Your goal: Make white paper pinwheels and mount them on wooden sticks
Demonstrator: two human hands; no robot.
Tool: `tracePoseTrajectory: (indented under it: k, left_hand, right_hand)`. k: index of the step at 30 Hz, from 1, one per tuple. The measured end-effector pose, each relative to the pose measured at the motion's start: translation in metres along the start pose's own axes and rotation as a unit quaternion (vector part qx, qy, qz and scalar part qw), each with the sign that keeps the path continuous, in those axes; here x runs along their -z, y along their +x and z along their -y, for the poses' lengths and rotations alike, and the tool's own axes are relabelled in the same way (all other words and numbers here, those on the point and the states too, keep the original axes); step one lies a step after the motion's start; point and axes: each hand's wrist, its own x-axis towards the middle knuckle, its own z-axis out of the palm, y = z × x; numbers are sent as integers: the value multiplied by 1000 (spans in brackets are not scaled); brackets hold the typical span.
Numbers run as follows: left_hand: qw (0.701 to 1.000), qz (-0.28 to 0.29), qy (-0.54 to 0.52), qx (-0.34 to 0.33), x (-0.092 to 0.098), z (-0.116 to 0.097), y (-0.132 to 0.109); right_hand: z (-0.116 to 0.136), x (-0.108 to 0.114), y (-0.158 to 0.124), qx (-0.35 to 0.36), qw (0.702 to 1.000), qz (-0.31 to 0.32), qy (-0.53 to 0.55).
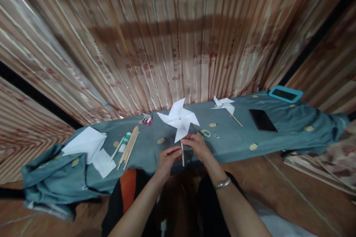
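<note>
A white paper pinwheel [179,118] stands over the middle of the cloth-covered table, its blades facing me and a small pin at its centre. Its wooden stick [183,158] points down toward me. My right hand [197,146] is closed on the stick just under the lowest blade. Lower down, my left hand [168,159] pinches the same stick from the left. Behind my right hand lie scissors [205,133] with pale green handles, partly covered. A second paper pinwheel [223,103] on a stick lies farther right.
White paper sheets [86,142], a bundle of wooden sticks [129,149], a glue stick [125,142] and a small red-and-white box [147,119] lie on the left. A black phone [263,120] and a blue-framed tablet [285,94] are on the right. A curtain [178,44] hangs behind the table.
</note>
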Motion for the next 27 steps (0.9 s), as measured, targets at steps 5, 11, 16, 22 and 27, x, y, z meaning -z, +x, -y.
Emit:
tracePoseTrajectory:
  k: [5,11,16,22,27]
  left_hand:
    - [999,-6,-34,1,5,1,-7]
    - [999,-2,-48,-22,21,-13,-22]
    - [999,-14,-24,-43,54,-26,-28]
    - [998,-7,30,-53,91,-32,-31]
    - [997,-5,49,-60,103,-22,-38]
  right_hand:
    - [-2,-12,-7,-2,999,-10,-31]
    - [8,-32,-21,17,994,-4,-103]
    - [29,-25,-31,32,987,-14,-159]
    - [44,-13,-13,102,977,-138,-126]
    - [46,-26,10,149,967,-176,-105]
